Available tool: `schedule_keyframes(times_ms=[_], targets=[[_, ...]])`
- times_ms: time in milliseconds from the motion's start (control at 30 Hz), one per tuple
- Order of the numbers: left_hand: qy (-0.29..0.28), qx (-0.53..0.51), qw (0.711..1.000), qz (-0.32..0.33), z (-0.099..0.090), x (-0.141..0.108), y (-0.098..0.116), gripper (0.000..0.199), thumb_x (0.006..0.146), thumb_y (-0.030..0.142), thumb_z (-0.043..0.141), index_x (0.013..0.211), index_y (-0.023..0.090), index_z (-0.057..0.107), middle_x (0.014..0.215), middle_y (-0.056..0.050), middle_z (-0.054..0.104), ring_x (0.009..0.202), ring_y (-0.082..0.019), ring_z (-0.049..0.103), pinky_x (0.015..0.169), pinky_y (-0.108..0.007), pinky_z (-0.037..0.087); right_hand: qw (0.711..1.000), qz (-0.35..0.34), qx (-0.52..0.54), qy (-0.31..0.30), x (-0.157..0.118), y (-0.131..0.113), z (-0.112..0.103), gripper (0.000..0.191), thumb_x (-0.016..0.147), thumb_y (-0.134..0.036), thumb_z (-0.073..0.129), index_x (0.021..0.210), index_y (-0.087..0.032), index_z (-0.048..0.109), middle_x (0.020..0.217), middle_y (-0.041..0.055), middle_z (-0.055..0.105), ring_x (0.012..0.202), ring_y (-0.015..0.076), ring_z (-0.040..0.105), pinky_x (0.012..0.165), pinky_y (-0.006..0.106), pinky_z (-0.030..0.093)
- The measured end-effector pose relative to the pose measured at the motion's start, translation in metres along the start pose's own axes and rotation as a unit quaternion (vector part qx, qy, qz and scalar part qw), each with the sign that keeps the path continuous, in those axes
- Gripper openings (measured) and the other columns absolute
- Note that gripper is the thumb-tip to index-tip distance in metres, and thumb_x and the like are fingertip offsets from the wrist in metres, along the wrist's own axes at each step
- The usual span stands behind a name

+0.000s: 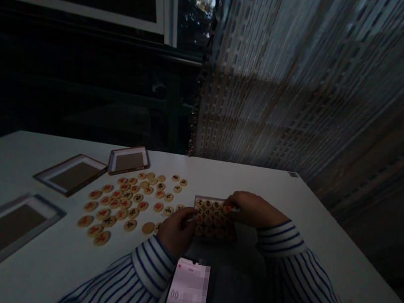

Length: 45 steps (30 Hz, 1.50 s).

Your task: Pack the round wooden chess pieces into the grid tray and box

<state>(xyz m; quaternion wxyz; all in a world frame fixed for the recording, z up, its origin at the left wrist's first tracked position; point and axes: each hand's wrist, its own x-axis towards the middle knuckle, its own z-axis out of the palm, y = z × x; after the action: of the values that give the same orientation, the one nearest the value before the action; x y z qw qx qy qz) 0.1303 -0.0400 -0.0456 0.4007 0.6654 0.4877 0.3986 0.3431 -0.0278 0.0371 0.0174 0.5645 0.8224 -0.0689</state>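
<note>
Two Hands at a Small Box of Round Pieces

The small box point(214, 199) sat on the white table point(272, 186), to the right of a big spread of loose pieces point(114, 203). Inside were rows of boxed pieces point(209, 219), lying flat and close together, most likely because the box walls hemmed them in.

The left hand point(177, 233) was at the box's left side, thumb and finger bent toward each other. Maybe it was there to stop the box from sliding. It was too dark to tell if those fingers pinched anything.

The right hand point(252, 209) reached over the far right corner, fingers curled down around a piece with a red mark point(229, 208). It may have come in from above so the fingers would not bump the rows. I could not tell if they gripped that piece or just touched it.

The loose pieces lay flat, so most red and dark marks faced up; a few showed plain wood.

Three trays, a near one point(16, 243), a middle one point(87, 182) and a far one point(127, 169), sat open on the left, perhaps to be out of the way. A lit phone point(184, 274) lay near, between the arms, probably for easy looking.
</note>
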Motion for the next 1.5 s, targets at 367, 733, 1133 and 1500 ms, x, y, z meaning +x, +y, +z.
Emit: schedule_keyframes(times_ms=[367, 733, 1133, 1500], targets=[[0.013, 0.007, 1.000, 0.022, -0.001, 0.000, 0.003, 0.022, 0.070, 0.020, 0.053, 0.090, 0.017, 0.062, 0.090, -0.007, 0.065, 0.088, -0.019, 0.058, 0.080, -0.033, 0.044, 1.000, -0.011, 0.006, -0.018, 0.001, 0.001, 0.003, 0.026, 0.067, -0.025, 0.052, 0.091, -0.021, 0.062, 0.088, 0.0056, 0.062, 0.080, 0.0186, 0.055, 0.067, 0.026, 0.039], [0.005, 0.002, 1.000, 0.024, -0.001, 0.000, 0.002, 0.022, 0.069, 0.019, 0.052, 0.089, 0.018, 0.062, 0.090, -0.007, 0.065, 0.088, -0.020, 0.058, 0.079, -0.033, 0.044, 0.999, -0.015, 0.002, -0.032, 0.002, 0.003, 0.001, 0.027, 0.070, -0.026, 0.051, 0.094, -0.021, 0.063, 0.090, 0.0057, 0.063, 0.081, 0.0189, 0.056, 0.066, 0.026, 0.039], [-0.003, 0.028, 0.999, 0.030, -0.003, 0.000, 0.003, 0.023, 0.070, 0.016, 0.049, 0.091, 0.016, 0.060, 0.094, -0.009, 0.063, 0.092, -0.020, 0.057, 0.083, -0.035, 0.043, 0.999, -0.006, -0.013, -0.043, 0.002, 0.004, 0.001, 0.024, 0.071, -0.026, 0.049, 0.090, -0.021, 0.063, 0.086, 0.0055, 0.064, 0.073, 0.0168, 0.056, 0.059, 0.024, 0.036], [-0.001, 0.051, 0.997, 0.051, 0.001, 0.002, -0.006, 0.022, 0.072, 0.016, 0.048, 0.092, 0.015, 0.059, 0.094, -0.008, 0.063, 0.092, -0.018, 0.057, 0.082, -0.035, 0.044, 0.997, 0.021, -0.024, -0.065, 0.003, -0.001, -0.002, 0.026, 0.072, -0.025, 0.047, 0.091, -0.021, 0.064, 0.087, 0.0062, 0.064, 0.076, 0.0170, 0.056, 0.060, 0.024, 0.036]])
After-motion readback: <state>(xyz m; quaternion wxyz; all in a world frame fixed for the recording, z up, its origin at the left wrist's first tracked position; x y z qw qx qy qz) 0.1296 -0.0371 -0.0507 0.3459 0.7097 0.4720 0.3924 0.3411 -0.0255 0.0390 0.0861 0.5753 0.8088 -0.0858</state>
